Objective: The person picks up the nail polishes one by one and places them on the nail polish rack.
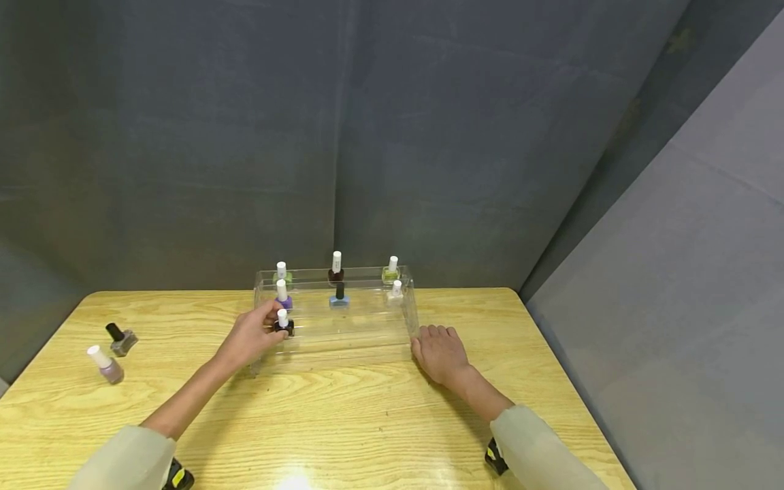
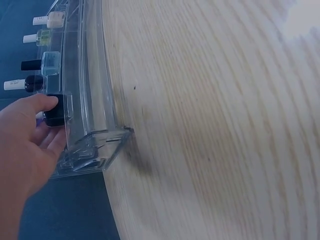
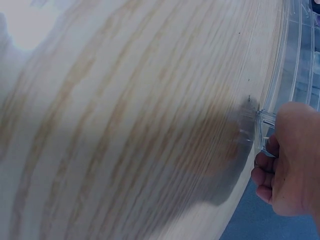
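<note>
A clear tiered display rack [image 1: 349,347] stands on the table with nail polish bottles on its steps. My left hand [image 1: 250,333] pinches a dark nail polish bottle [image 1: 284,328] with a white cap at the left end of a lower step. In the left wrist view, thumb and fingers are around the dark bottle [image 2: 55,111]. Behind it is a purple bottle [image 1: 283,295], with a light blue one [image 1: 339,299] and a pale one [image 1: 395,292] along that row. My right hand [image 1: 442,355] holds the rack's right end, fingers curled beside the side panel [image 3: 266,120].
On the top step stand two green bottles, one left [image 1: 282,273] and one right [image 1: 392,272], and a dark red one [image 1: 336,273]. A grey bottle [image 1: 124,343] and a lilac bottle [image 1: 109,368] lie on the table [image 1: 343,422] at left. A dark curtain [image 1: 294,150] hangs behind.
</note>
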Demonstrator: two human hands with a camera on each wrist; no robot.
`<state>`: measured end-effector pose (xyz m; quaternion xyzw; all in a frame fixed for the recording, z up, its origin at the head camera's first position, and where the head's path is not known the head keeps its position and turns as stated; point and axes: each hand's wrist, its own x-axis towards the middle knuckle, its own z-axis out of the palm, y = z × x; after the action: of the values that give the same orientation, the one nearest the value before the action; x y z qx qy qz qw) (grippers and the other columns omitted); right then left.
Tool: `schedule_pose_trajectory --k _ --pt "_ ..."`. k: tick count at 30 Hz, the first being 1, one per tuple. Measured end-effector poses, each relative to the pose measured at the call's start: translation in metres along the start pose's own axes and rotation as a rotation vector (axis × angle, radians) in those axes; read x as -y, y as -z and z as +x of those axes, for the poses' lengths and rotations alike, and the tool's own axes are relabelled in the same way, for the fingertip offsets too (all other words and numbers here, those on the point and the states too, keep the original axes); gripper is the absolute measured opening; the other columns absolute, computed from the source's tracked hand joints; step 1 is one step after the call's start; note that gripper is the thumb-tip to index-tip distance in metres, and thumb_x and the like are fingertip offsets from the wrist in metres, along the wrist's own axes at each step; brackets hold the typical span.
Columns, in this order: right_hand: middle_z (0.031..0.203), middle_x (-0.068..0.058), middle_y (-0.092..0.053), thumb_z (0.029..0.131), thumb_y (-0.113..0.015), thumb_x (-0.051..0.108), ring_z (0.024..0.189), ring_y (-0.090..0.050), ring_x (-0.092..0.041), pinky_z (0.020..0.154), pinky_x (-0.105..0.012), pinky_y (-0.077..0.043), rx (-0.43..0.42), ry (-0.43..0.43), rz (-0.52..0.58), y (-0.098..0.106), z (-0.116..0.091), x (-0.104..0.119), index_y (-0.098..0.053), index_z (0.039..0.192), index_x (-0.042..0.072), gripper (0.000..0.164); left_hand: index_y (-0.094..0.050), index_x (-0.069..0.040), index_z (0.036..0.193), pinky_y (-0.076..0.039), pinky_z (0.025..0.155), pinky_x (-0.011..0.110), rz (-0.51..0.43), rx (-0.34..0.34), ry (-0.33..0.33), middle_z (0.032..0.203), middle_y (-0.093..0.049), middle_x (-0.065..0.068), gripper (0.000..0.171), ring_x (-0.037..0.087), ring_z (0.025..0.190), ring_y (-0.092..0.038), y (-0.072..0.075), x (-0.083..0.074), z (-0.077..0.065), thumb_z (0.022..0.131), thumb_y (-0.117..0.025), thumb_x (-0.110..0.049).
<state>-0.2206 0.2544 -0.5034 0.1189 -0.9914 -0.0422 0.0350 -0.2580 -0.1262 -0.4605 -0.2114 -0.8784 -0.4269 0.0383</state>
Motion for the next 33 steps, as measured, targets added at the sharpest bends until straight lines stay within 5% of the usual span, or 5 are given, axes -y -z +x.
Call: schedule_pose_trajectory --k 33 --pt "0.076 -0.001 -0.043 0.099 -0.026 0.037 0.077 -0.047 -0.023 0.074 -0.040 -0.035 -0.003 0.004 0.020 0.0003 -0.0003 0.0001 -0.045 0.085 0.012 0.034 -0.056 -0.005 0.098 -0.050 0.072 0.039 0.119 0.011 -0.004 0.091 -0.063 0.008 0.025 0.028 0.090 -0.062 -0.0053 -0.0007 0.0021 0.075 -0.068 -0.006"
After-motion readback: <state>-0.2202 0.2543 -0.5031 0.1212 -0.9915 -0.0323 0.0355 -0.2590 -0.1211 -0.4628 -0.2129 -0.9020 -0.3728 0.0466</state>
